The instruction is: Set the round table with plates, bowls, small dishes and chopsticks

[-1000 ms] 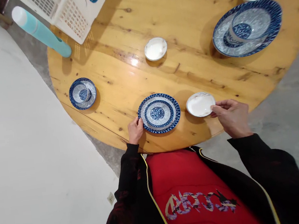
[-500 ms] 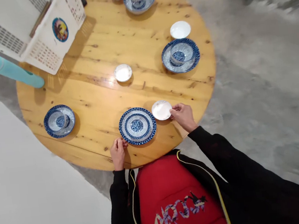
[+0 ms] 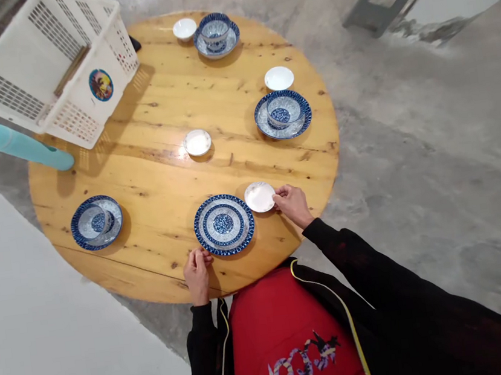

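A round plate with blue-and-white ring patterns [image 3: 224, 225] lies flat near the front edge of the wooden table. My left hand [image 3: 197, 273] rests at its lower-left rim with fingers curled together; nothing shows in them, and whether they touch the rim is hard to tell. To the plate's right is a small white saucer [image 3: 259, 197]. The thumb and fingers of my right hand [image 3: 293, 205] pinch the saucer's right edge. The saucer sits close against the plate's upper-right rim.
A white dish [image 3: 197, 143] lies mid-table. Blue-patterned plates bearing bowls stand at left [image 3: 98, 236], right [image 3: 263, 126] and back [image 3: 233, 42]; white bowls [image 3: 279, 78] [image 3: 184, 30] accompany two. A white plastic basket [image 3: 73, 121] and turquoise cylinder [image 3: 21, 142] occupy the back left.
The camera view has tilted, so the table sits lower and more of its far side shows. My right hand still pinches the saucer; my left hand stays by the plate's rim.
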### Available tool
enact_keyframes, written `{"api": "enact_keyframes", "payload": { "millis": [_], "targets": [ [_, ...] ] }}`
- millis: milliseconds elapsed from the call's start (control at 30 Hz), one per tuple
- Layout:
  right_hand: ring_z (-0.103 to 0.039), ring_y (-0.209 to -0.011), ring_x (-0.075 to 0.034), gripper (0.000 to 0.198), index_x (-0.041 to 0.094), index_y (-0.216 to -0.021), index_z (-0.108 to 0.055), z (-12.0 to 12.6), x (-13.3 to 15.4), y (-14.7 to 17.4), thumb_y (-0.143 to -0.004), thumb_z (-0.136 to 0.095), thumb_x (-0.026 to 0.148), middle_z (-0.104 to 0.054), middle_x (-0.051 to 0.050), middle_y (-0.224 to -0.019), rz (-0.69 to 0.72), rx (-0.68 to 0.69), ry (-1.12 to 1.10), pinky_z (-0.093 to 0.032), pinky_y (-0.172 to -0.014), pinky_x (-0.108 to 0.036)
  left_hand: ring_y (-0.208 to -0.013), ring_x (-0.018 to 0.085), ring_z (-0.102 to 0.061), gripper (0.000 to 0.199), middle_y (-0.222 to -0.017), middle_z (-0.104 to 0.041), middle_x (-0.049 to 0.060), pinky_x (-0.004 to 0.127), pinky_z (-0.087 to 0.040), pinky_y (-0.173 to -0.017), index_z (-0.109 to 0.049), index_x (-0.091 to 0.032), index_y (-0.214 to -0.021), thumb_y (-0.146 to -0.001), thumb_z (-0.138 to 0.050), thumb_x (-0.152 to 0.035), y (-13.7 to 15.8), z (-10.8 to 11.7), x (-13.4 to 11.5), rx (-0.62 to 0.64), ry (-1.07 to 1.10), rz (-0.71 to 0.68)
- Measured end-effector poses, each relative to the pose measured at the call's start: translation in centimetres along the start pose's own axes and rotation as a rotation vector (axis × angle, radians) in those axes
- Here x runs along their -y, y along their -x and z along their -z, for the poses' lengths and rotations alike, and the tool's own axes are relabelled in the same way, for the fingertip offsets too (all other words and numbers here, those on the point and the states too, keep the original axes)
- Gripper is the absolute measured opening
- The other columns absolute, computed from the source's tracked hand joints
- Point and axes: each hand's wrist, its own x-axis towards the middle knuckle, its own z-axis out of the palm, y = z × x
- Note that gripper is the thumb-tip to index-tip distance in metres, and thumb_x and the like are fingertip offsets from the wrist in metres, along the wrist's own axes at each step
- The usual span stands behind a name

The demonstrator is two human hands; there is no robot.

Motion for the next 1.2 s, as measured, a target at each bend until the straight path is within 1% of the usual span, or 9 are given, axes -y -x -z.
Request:
{"api": "enact_keyframes", "payload": {
  "millis": [233,367,533,633,800,900,967,1200],
  "targets": [
    [-0.068,-0.062,-0.022,0.016,0.017,-0.08,-0.064,0.3,-0.2,-0.3,-0.067,-0.059,0.024,-0.068,-0.004,-0.062,-0.021,0.02,-0.011,-0.057,-0.061,-0.032,-0.073,0.016,-0.067,0.034,-0.085,-0.068,0.006,0.031,-0.059,-0.074,-0.065,-0.019,-0.095,-0.093,-0.051,-0.051,1.1,-0.6,-0.3,0.029,-0.003,-0.037],
    [-0.067,-0.055,-0.021,0.014,0.018,-0.079,-0.061,0.5,0.0,0.0,-0.065,-0.06,0.022,-0.066,-0.003,-0.06,-0.062,0.048,-0.062,-0.057,-0.054,-0.032,-0.073,0.015,-0.067,0.036,-0.085,-0.069,0.005,0.03,-0.059,-0.075,-0.065,-0.018,-0.099,-0.093,-0.05,-0.05,1.5,-0.6,0.0,0.003,0.007,-0.016],
    [-0.065,-0.05,-0.021,0.013,0.019,-0.077,-0.06,0.7,0.6,0.1,-0.064,-0.058,0.019,-0.065,-0.002,-0.058,-0.077,0.06,-0.079,-0.056,-0.049,-0.032,-0.073,0.014,-0.068,0.04,-0.086,-0.07,0.005,0.03,-0.059,-0.074,-0.065,-0.017,-0.097,-0.091,-0.052,-0.055,1.6,-0.5,0.4,-0.032,0.006,-0.017],
    [-0.065,-0.051,-0.021,0.012,0.019,-0.074,-0.059,0.8,0.7,0.1,-0.063,-0.058,0.018,-0.064,-0.001,-0.056,-0.082,0.064,-0.074,-0.056,-0.05,-0.032,-0.072,0.014,-0.069,0.042,-0.085,-0.071,0.005,0.029,-0.059,-0.072,-0.065,-0.017,-0.098,-0.09,-0.052,-0.056,1.6,-0.5,0.5,-0.052,0.008,-0.016],
    [-0.065,-0.05,-0.021,0.011,0.019,-0.072,-0.058,1.2,0.6,0.4,-0.062,-0.058,0.016,-0.063,-0.001,-0.054,-0.073,0.073,-0.059,-0.055,-0.051,-0.032,-0.073,0.014,-0.069,0.038,-0.085,-0.071,0.004,0.029,-0.059,-0.073,-0.065,-0.018,-0.098,-0.092,-0.053,-0.053,1.7,-0.5,0.6,-0.065,0.011,-0.014],
    [-0.066,-0.053,-0.022,0.011,0.019,-0.072,-0.059,1.5,0.5,0.5,-0.062,-0.057,0.016,-0.063,-0.001,-0.055,-0.052,0.073,-0.013,-0.056,-0.055,-0.033,-0.073,0.014,-0.069,0.036,-0.085,-0.07,0.005,0.029,-0.058,-0.073,-0.065,-0.017,-0.098,-0.093,-0.052,-0.05,1.7,-0.6,0.7,-0.069,0.013,-0.006],
    [-0.067,-0.054,-0.022,0.011,0.019,-0.072,-0.06,1.6,0.5,0.5,-0.062,-0.057,0.016,-0.064,-0.001,-0.055,-0.039,0.07,0.019,-0.056,-0.057,-0.033,-0.074,0.014,-0.068,0.035,-0.085,-0.07,0.005,0.028,-0.058,-0.074,-0.065,-0.018,-0.098,-0.094,-0.051,-0.049,1.7,-0.7,0.6,-0.064,0.003,-0.002],
    [-0.067,-0.054,-0.022,0.009,0.02,-0.073,-0.06,1.6,0.4,0.4,-0.065,-0.058,0.016,-0.065,-0.001,-0.057,-0.035,0.064,0.027,-0.055,-0.056,-0.032,-0.074,0.014,-0.068,0.033,-0.085,-0.069,0.004,0.027,-0.057,-0.073,-0.066,-0.018,-0.1,-0.096,-0.048,-0.046,1.4,-0.9,0.3,-0.022,-0.008,-0.011]
  ]
}}
